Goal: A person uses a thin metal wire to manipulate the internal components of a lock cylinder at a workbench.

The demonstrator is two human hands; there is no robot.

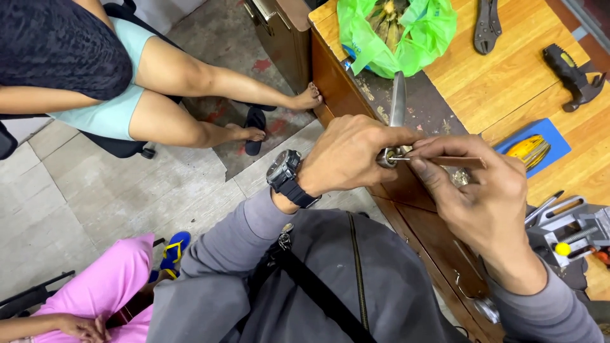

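Two hands at work, left hand gripping metal cylinder, right hand pinching thin tool

Two hands working a metal cylinder above the table edge

Left hand grips the metal cylinder; right hand pinches a thin pick into its lower end, green bag beyond.

My left hand hides the metal cylinder's lower end; the vise at right is cut off by the edge.
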